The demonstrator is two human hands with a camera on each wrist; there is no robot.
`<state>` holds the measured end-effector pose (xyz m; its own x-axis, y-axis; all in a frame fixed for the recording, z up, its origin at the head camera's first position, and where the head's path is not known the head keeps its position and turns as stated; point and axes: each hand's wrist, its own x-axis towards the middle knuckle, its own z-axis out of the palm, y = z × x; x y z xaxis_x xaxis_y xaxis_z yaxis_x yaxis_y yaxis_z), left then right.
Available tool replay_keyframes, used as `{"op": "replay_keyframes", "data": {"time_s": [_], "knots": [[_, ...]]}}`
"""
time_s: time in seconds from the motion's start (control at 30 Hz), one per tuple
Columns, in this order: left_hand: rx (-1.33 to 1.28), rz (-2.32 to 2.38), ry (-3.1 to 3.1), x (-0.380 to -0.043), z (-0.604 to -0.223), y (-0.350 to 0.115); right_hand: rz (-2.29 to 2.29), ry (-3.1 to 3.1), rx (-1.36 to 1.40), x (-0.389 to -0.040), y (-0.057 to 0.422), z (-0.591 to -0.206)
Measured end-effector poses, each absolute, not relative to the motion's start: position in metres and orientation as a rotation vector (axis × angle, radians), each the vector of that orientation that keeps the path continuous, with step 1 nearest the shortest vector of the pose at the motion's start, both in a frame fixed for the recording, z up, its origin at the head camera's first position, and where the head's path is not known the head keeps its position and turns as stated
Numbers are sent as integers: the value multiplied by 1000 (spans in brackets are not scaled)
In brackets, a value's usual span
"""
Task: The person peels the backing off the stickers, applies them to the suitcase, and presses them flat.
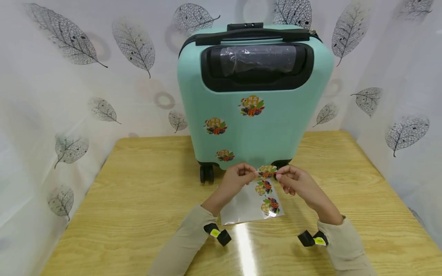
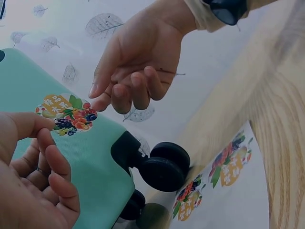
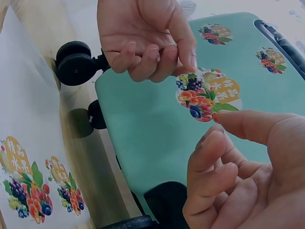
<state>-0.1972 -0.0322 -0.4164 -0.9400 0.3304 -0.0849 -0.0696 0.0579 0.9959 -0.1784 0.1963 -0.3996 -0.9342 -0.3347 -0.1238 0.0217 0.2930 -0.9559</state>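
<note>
Between both hands a fruit-print sticker [image 3: 205, 95] is held up by its opposite edges. My left hand [image 1: 238, 178] pinches one edge between thumb and forefinger. Thumb and forefinger of my right hand [image 1: 298, 184] pinch the other edge, its remaining fingers curled loosely. Behind the hands stands an upright mint-green suitcase [image 1: 276, 119]. Three like stickers show on its front: an upper one [image 1: 251, 106], a left one [image 1: 215, 126] and a lower one [image 1: 225, 155]. Below the held sticker a white sticker sheet [image 1: 238, 207] lies on the table, two fruit stickers [image 1: 270, 206] along its right side.
The suitcase rests on black wheels [image 1: 206, 173] on a wood-grain table [image 1: 145, 199]. Its black handle recess [image 1: 257, 78] is near the top. A leaf-patterned curtain [image 1: 138, 88] hangs behind and at both sides. Each wrist wears a small black camera [image 1: 312, 238].
</note>
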Motion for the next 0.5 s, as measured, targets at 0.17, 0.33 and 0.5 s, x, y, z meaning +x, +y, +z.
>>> {"op": "replay_keyframes", "data": {"time_s": [0.17, 0.33, 0.5], "knots": [[230, 1992, 1999, -197, -416, -33, -1668, 2283, -286, -180, 192, -398], [229, 2023, 1956, -197, -418, -34, -1682, 2282, -277, -181, 189, -398], [233, 2024, 1953, -197, -419, -36, -1688, 2294, -270, -181, 187, -399]]}}
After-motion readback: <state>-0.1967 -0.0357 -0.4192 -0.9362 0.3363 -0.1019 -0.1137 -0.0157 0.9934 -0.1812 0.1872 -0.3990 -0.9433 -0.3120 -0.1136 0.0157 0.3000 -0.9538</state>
